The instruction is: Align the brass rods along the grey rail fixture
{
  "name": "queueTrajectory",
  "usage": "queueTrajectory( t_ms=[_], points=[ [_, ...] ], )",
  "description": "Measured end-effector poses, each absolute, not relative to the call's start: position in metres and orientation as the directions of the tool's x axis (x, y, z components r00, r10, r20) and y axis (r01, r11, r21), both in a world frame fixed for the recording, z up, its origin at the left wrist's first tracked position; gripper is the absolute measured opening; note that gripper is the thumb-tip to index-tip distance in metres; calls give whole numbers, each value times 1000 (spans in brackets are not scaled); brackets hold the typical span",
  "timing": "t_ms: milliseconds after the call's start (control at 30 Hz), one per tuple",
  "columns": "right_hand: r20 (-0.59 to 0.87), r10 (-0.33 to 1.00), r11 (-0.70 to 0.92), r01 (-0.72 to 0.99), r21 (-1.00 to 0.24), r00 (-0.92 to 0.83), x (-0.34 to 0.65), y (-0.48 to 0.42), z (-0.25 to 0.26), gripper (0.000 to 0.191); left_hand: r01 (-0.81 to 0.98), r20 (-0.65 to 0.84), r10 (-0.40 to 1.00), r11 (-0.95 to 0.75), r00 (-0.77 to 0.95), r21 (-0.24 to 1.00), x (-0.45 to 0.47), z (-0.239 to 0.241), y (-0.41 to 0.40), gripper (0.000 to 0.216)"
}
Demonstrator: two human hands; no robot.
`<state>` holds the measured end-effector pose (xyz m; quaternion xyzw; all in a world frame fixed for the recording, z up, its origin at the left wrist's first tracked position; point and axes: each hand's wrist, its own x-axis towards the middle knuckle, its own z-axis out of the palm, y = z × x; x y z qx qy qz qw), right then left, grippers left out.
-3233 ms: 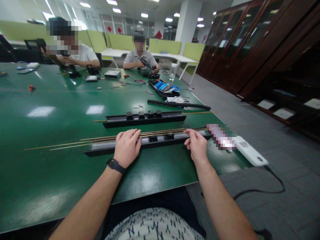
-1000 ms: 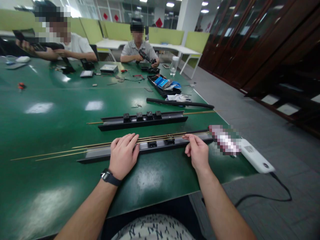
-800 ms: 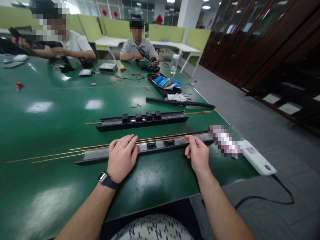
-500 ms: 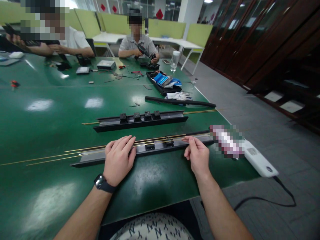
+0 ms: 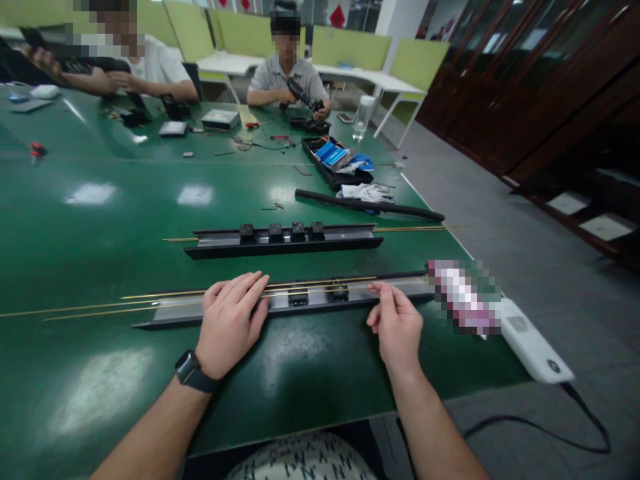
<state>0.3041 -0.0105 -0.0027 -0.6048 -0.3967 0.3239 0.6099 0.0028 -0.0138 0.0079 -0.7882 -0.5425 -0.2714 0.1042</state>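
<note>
A long channel-shaped metal rail (image 5: 173, 312) with dark edges lies across the green table before me. Several thin brass-coloured rods (image 5: 100, 308) run lengthwise over it and stick out past its left end. My left hand (image 5: 233, 323), wearing a watch, is closed over the rods and the rail, hiding a stretch of both. At the right, my right hand (image 5: 397, 327) pinches the end of one rod between thumb and fingers. Between my hands, two small black blocks (image 5: 299, 294) sit in the rail, under the rods.
Behind lies a second rail (image 5: 345, 237) with several black blocks and rods. Further back are a black bar (image 5: 365, 205), a glove (image 5: 367, 193) and a black tray (image 5: 325, 168). A white power strip (image 5: 535, 343) lies at the right edge. Two people work across the table.
My view has shifted slightly. Both hands keep their grip and pose, and the rods and rail hold nearly the same places under them.
</note>
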Motion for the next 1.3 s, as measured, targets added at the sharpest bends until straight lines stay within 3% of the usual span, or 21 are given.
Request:
queueTrajectory(
  t_ms=[533, 1300],
  points=[
    [180, 838, 85, 203, -976, 514, 301, -8, -3, 42, 902, 512, 834, -365, 208, 229, 8, 16, -16, 40],
    [246, 800, 121, 254, -960, 548, 305, -15, -4, 40, 889, 525, 827, -378, 199, 258, 6, 12, -16, 38]
  ],
)
